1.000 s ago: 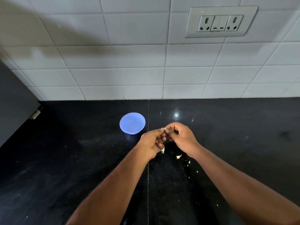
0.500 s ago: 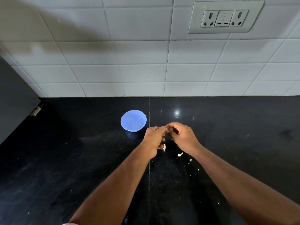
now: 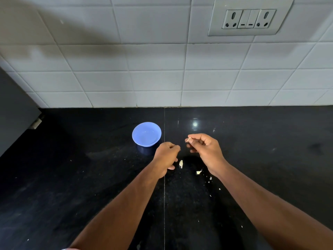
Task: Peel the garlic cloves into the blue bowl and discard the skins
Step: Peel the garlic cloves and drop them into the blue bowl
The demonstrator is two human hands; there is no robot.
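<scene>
Your hands have parted beside the bowl (image 3: pixel 146 134): right hand (image 3: pixel 205 150) pinches torn-off skin (image 3: pixel 187 140); left hand (image 3: pixel 166 156) curled, contents hidden.

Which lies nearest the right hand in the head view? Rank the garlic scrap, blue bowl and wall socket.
1. Garlic scrap: on the counter just below the right hand.
2. Blue bowl: to its left.
3. Wall socket: high on the tiles.

The polished black stone bench (image 3: pixel 72 177) is carrying a small round blue plastic bowl (image 3: pixel 146 134), a pale garlic clove (image 3: pixel 181 163) and scattered skin scraps (image 3: pixel 199 171).
</scene>
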